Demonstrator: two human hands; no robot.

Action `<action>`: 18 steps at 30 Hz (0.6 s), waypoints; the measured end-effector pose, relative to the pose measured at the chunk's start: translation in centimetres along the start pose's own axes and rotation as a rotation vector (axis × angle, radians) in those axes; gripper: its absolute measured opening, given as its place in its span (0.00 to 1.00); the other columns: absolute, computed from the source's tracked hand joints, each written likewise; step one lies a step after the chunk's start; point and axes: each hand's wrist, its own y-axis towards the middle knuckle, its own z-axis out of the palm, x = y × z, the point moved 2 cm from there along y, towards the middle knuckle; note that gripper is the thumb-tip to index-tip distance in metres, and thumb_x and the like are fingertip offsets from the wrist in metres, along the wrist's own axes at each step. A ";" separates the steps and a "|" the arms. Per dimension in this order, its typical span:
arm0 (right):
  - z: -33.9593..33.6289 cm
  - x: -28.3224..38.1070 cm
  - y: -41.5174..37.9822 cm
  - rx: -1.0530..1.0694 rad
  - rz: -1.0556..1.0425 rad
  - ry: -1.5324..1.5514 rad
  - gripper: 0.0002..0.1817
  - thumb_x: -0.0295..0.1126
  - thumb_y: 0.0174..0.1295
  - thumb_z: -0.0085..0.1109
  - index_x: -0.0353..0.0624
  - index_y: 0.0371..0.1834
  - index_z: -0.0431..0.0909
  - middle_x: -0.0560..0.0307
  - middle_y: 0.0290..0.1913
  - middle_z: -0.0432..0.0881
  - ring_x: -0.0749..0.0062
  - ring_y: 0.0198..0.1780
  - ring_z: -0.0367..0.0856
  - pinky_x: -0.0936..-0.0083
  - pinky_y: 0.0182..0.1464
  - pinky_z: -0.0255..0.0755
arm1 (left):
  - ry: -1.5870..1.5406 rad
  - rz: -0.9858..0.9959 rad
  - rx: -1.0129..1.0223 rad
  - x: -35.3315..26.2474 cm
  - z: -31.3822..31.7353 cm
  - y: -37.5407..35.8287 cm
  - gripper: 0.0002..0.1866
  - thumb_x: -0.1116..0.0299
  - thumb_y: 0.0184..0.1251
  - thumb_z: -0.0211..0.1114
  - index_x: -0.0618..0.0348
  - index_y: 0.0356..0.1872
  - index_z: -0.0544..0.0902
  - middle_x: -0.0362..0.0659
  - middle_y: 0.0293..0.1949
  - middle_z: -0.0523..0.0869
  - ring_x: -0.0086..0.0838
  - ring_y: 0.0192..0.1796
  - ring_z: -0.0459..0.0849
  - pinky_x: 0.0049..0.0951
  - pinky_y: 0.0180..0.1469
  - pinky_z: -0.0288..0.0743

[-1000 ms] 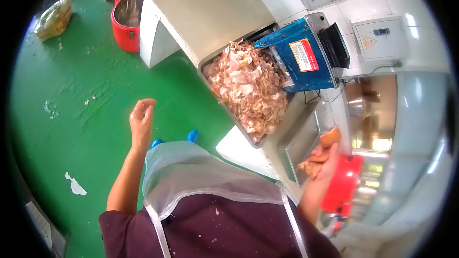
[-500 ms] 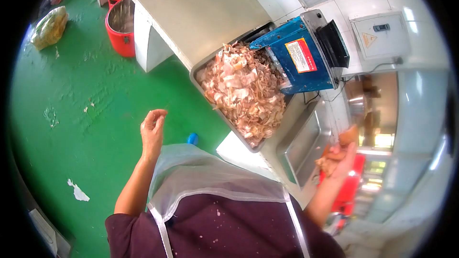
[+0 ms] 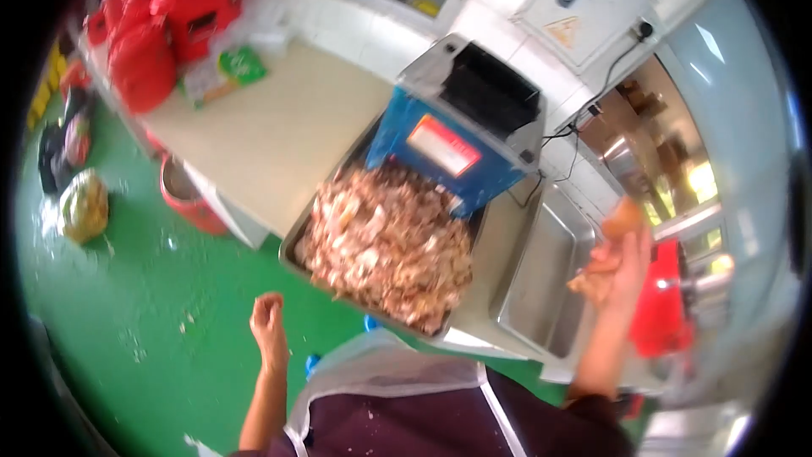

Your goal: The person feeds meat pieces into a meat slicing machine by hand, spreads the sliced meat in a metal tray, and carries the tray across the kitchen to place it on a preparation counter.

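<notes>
My right hand [image 3: 628, 275] is raised at the right, gripping orange-brown meat pieces [image 3: 622, 218] over the side of a shallow steel tray [image 3: 516, 300]. Down at the left, my left hand [image 3: 268, 322] hangs above the green floor with its fingers curled in and nothing visible in them. Between the two hands, a heap of thin pinkish meat slices [image 3: 385, 241] fills a large metal tray [image 3: 293, 245] at the counter's edge. A blue cutting machine [image 3: 389, 131] with a dark opening on top stands over the tray's back end.
Red containers [image 3: 139, 68] and a green-and-white packet [image 3: 224, 76] occupy the counter's far left. A red bucket [image 3: 190, 207] is on the floor beside a filled plastic bag [image 3: 85, 207]. A cord [image 3: 605, 85] runs along the wall. A red object [image 3: 660, 305] is at the right.
The view has turned and tilted up, bringing the red containers and the machine's top opening into sight. My right hand still grips the meat; my left hand's fingers appear more curled.
</notes>
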 end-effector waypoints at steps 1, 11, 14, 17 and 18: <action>-0.6 0.1 1.6 0.027 -0.022 -0.008 0.19 0.32 0.61 0.52 0.38 0.54 0.63 0.52 0.37 0.76 0.78 0.22 0.73 0.77 0.28 0.77 | 0.018 0.016 0.002 -0.7 0.9 0.0 0.05 0.77 0.59 0.52 0.63 0.33 0.76 0.37 0.30 0.76 0.19 0.34 0.72 0.20 0.40 0.67; -4.1 -1.7 16.2 0.217 -0.157 -0.040 0.19 0.28 0.58 0.56 0.34 0.51 0.64 0.54 0.41 0.75 0.79 0.24 0.76 0.80 0.28 0.75 | 0.275 -0.020 -0.127 -5.6 8.3 0.9 0.07 0.75 0.57 0.54 0.62 0.36 0.76 0.37 0.31 0.77 0.20 0.33 0.74 0.20 0.33 0.68; -4.0 -3.1 18.9 0.286 -0.174 -0.078 0.19 0.28 0.56 0.57 0.32 0.49 0.66 0.54 0.41 0.75 0.78 0.25 0.77 0.77 0.35 0.76 | 0.317 -0.054 -0.192 -5.4 9.0 0.7 0.07 0.75 0.57 0.54 0.62 0.36 0.76 0.37 0.31 0.77 0.20 0.33 0.75 0.20 0.34 0.68; -4.3 -5.3 21.4 0.409 -0.296 -0.165 0.20 0.29 0.54 0.60 0.31 0.47 0.68 0.54 0.37 0.76 0.77 0.28 0.78 0.69 0.48 0.73 | 0.367 -0.104 -0.237 -6.2 9.4 0.1 0.07 0.75 0.57 0.55 0.61 0.36 0.76 0.37 0.32 0.77 0.19 0.34 0.74 0.20 0.33 0.68; -4.3 -5.9 22.1 0.457 -0.363 -0.200 0.20 0.29 0.53 0.60 0.31 0.47 0.68 0.55 0.35 0.77 0.77 0.29 0.78 0.66 0.53 0.71 | 0.385 -0.120 -0.253 -6.4 9.4 0.0 0.07 0.74 0.57 0.55 0.61 0.36 0.77 0.37 0.32 0.77 0.19 0.34 0.74 0.20 0.33 0.68</action>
